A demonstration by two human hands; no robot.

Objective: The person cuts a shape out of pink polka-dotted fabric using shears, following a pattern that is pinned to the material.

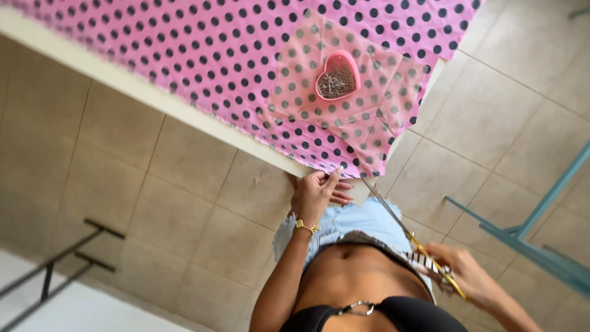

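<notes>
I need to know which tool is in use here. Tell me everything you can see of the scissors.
The scissors are long, with slim silver metal blades and gold-coloured handles. The right hand grips the handles low by the person's waist. The blades look nearly closed and slant up and left, the tip reaching the near edge of the pink dotted fabric at the table corner, close to the left hand. Whether the tip touches the fabric cannot be told.

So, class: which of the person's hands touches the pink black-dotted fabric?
The left hand, pinching the pink black-dotted fabric at its edge; the right hand holds gold-handled scissors.
</notes>
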